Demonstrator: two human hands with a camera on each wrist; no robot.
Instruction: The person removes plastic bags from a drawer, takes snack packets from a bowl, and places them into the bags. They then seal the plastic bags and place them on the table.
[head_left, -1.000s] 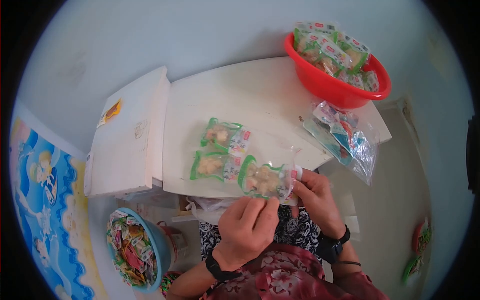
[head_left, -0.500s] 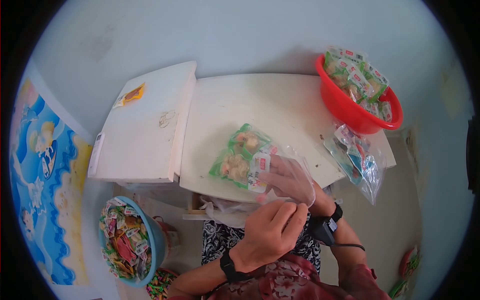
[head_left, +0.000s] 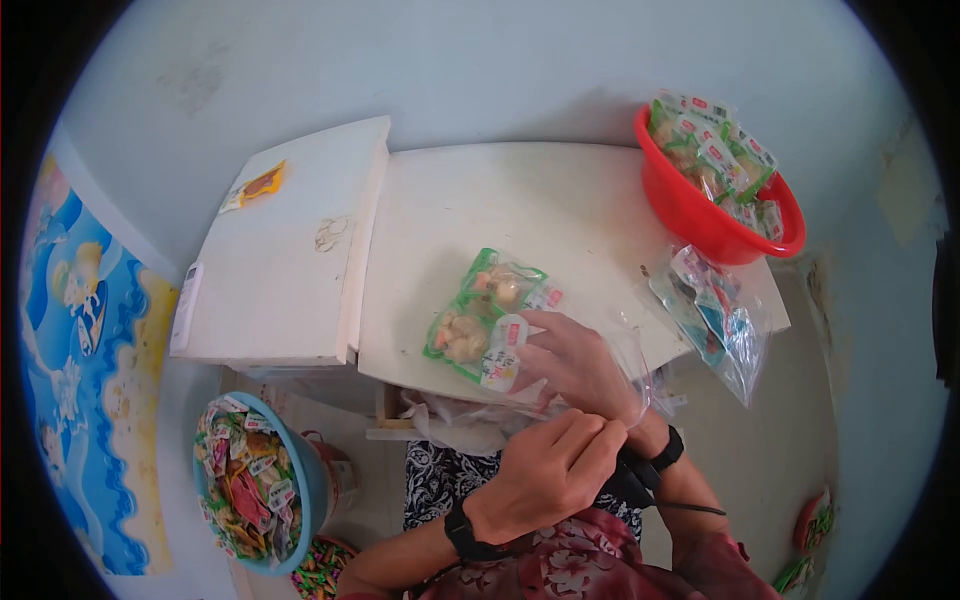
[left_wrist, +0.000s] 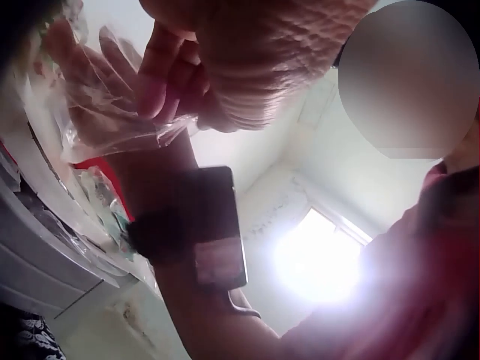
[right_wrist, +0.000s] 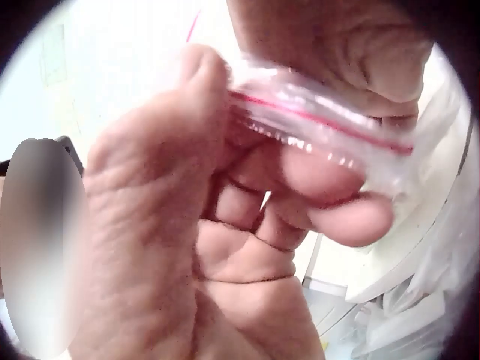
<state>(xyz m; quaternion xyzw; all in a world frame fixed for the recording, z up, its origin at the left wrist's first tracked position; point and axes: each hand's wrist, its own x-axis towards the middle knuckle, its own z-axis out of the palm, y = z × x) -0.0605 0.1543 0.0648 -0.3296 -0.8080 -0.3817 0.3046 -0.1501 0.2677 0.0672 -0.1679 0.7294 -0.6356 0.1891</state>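
At the near edge of the white wooden table (head_left: 470, 200), the right hand (head_left: 578, 365) lies inside a clear plastic zip bag (head_left: 628, 345), its fairly straight fingers pressing on green-edged snack packets (head_left: 480, 315). The left hand (head_left: 545, 478) pinches the bag's mouth.

In the head view your left hand (head_left: 548, 472) covers the wrist of your right hand (head_left: 572, 362), so its grip on the clear bag (head_left: 630, 345) is hidden there. Ahead of that grip, you cannot tell whether the right fingers pinch the packets (head_left: 478, 322), whose print is too small to read. Blurred fingers fill the right wrist view, and the left wrist view's top edge cuts off your left hand.
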